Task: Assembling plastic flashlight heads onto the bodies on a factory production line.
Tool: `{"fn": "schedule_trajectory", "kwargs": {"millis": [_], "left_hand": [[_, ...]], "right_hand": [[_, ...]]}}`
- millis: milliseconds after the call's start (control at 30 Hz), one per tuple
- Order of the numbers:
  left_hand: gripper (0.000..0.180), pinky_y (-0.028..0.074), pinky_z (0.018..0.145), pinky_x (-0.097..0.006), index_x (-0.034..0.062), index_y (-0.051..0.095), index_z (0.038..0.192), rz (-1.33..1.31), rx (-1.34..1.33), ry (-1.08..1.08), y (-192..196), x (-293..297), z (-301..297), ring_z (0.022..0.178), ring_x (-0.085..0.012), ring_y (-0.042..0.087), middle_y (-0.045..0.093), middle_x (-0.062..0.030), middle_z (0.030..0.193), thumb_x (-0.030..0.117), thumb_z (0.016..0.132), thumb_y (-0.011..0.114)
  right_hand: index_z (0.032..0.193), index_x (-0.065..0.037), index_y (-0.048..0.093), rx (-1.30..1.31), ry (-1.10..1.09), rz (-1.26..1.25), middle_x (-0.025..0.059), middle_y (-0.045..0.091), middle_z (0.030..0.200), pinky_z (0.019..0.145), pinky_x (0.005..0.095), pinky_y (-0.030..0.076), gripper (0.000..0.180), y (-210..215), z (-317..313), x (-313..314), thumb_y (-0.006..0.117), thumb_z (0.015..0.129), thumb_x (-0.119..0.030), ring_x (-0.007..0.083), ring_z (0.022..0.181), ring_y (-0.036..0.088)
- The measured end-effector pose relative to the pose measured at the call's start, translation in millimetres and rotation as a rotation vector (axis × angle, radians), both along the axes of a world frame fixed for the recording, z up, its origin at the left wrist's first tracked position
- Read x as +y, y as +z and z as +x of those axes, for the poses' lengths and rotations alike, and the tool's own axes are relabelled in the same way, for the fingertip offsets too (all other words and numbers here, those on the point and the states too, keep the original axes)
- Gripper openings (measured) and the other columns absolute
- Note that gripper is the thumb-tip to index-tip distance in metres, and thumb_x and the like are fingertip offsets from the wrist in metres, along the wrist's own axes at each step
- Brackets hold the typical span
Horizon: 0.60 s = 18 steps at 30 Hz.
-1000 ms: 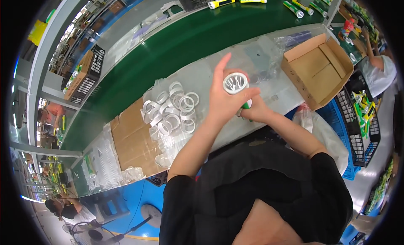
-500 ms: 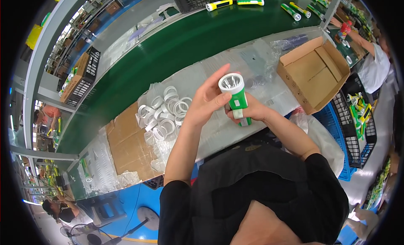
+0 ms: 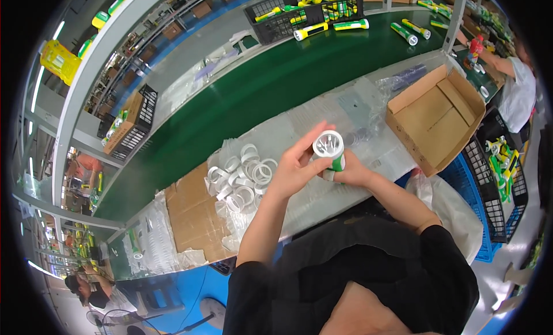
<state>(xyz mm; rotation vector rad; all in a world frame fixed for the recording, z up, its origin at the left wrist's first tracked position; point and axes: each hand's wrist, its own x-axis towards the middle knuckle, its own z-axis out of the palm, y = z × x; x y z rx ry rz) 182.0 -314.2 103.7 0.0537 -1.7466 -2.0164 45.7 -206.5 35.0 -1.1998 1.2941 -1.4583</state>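
Observation:
A green flashlight with a white head ring (image 3: pixel 329 144) is held over the workbench, its clear lens tilted up toward me. My left hand (image 3: pixel 295 167) is closed round the head from the left, thumb across the near side of the ring and fingers along the far side. Lower down, my right hand (image 3: pixel 352 171) grips the green body from the right, and its fingers are mostly hidden behind it. Left of my hands, a pile of loose white rings (image 3: pixel 241 179) lies on plastic sheeting.
An open cardboard box (image 3: pixel 432 125) sits to the right, beside a black crate of flashlights (image 3: pixel 500 173). Beyond the bench runs a green belt (image 3: pixel 230 107), with several flashlights and a black crate (image 3: pixel 282 25) at its far side. A co-worker's arm (image 3: pixel 495 61) shows at far right.
The view has shifted, so the bench and its things sit lower and farther right. The flashlight's lens now faces me more squarely, hiding more of its body. Both hands stay on it.

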Motion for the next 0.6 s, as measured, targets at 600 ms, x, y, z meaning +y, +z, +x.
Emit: {"fn": "schedule_trajectory", "kwargs": {"millis": [600], "left_hand": [[0.064, 0.041, 0.102, -0.04, -0.0014, 0.05, 0.129, -0.734, 0.293, 0.695, 52.0, -33.4, 28.5, 0.122, -0.0296, 0.051, 0.052, -0.0178, 0.131, 0.004, 0.073, 0.079]], "right_hand": [[0.102, -0.006, 0.06, 0.111, -0.209, -0.012, 0.0037, 0.066, 0.093, 0.078, 0.0312, 0.052, 0.029, -43.7, -0.4, -17.8, 0.074, 0.077, -0.012, 0.0129, 0.088, 0.064]]}}
